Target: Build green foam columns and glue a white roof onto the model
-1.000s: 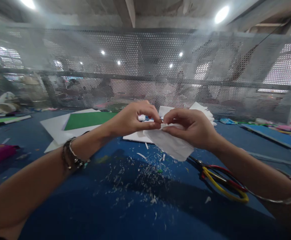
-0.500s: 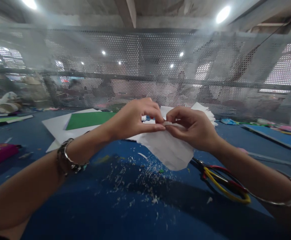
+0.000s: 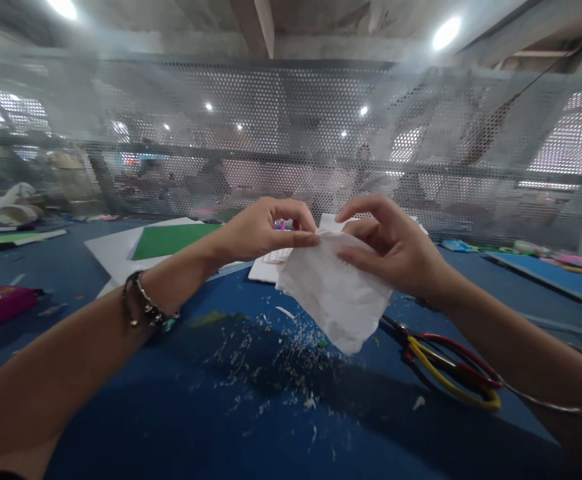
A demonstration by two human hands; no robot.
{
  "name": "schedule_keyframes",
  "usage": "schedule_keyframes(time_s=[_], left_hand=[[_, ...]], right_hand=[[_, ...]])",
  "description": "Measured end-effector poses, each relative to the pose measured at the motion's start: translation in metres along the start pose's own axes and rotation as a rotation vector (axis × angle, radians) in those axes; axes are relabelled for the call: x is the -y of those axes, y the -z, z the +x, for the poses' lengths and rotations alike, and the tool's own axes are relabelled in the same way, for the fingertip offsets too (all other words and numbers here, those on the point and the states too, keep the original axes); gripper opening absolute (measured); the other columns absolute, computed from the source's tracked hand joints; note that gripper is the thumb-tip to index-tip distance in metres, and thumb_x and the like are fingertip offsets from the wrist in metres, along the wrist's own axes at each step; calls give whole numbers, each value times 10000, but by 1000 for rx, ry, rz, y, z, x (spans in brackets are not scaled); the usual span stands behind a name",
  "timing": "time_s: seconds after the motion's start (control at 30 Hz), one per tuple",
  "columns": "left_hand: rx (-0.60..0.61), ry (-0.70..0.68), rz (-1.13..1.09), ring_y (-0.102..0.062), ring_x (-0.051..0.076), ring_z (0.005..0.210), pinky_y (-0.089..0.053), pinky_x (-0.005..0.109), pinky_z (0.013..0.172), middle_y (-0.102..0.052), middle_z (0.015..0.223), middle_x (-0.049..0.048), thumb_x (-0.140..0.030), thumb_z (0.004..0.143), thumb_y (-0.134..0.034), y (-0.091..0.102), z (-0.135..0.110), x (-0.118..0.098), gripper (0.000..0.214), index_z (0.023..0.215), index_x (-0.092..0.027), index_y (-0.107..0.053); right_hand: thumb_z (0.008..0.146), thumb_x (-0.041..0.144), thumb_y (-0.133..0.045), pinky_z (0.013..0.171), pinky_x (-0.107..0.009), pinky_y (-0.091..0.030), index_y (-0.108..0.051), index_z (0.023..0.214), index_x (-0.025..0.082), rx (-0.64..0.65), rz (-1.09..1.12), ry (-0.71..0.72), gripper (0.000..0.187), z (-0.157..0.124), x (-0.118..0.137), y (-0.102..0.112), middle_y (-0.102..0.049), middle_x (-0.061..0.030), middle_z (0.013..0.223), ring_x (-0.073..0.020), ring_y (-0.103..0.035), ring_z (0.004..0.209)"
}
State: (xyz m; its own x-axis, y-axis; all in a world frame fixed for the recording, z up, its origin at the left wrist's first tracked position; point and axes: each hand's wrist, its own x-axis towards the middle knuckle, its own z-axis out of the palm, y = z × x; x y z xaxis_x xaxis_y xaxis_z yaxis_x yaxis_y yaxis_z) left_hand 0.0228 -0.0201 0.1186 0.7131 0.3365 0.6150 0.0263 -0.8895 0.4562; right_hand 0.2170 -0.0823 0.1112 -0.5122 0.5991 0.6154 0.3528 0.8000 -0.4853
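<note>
A thin, crumpled white sheet of paper [image 3: 338, 293], soft like tissue, hangs over the blue table between my hands. My left hand [image 3: 275, 230] pinches its top edge with thumb and index finger. On the other side, my right hand [image 3: 388, 243] has its thumb against the front of the sheet and other fingers behind the top edge. Its index finger is raised and stands away from the thumb. Beyond the sheet lie other white pieces, partly hidden by it and my hands. Scissors [image 3: 451, 367] with red and yellow handles lie below my right forearm.
White paper scraps [image 3: 295, 360] litter the blue table [image 3: 181, 427]. Green paper [image 3: 175, 241] lies on white sheets at the left, near a magenta case [image 3: 11, 308]. A blue board [image 3: 555, 270] rests at the right. A perforated metal screen [image 3: 251, 127] stands behind.
My right index finger has lifted and moved apart from the thumb. Both hands have drawn slightly apart, and the white sheet has turned and hangs lower and more upright.
</note>
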Motion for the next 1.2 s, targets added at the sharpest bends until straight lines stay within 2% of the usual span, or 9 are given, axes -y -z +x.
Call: schedule_keyframes(time_s=[0.17,0.3,0.43,0.6,0.83,1.2], left_hand=[[18,93,-94,-478,78,660,-386,204,630,-513,686,-25,-289,732,-619,0,-1,1,160,644,-158,-588],[71,129,-160,-446,63,609,-365,191,586,-487,646,-42,-274,732,-616,-2,-2,-1,158,631,-157,-582],[113,156,-197,-429,56,598,-351,181,574,-491,640,-48,-263,740,-611,-2,-2,0,147,640,-158,-587],[151,181,-206,-425,59,595,-348,181,566,-493,625,-46,-266,732,-619,-1,-3,1,145,641,-157,-590],[151,185,-199,-433,63,594,-356,189,573,-495,637,-43,-258,725,-615,-2,-2,2,142,634,-155,-584],[86,167,-151,-458,68,634,-364,193,601,-499,656,-36,-248,732,-601,-6,-1,2,135,647,-147,-570]], right_hand=[[777,208,-556,498,-194,-355,-578,841,209,1,-318,113,68,0,11,4,-608,28,770,-62,-514,612],[776,271,-570,509,-194,-362,-613,871,202,89,-450,137,125,0,16,12,-651,22,771,-68,-543,609],[766,296,-584,495,-206,-357,-622,916,201,148,-538,148,181,-1,17,15,-667,23,718,-57,-502,480],[776,278,-575,474,-203,-336,-624,871,195,140,-544,148,135,-1,17,10,-648,29,631,-62,-510,476],[795,274,-545,442,-215,-309,-629,790,222,88,-531,147,98,0,17,8,-624,45,597,-48,-426,404],[805,225,-483,508,-208,-334,-554,822,176,14,-498,115,87,2,5,1,-604,15,711,-76,-474,564]])
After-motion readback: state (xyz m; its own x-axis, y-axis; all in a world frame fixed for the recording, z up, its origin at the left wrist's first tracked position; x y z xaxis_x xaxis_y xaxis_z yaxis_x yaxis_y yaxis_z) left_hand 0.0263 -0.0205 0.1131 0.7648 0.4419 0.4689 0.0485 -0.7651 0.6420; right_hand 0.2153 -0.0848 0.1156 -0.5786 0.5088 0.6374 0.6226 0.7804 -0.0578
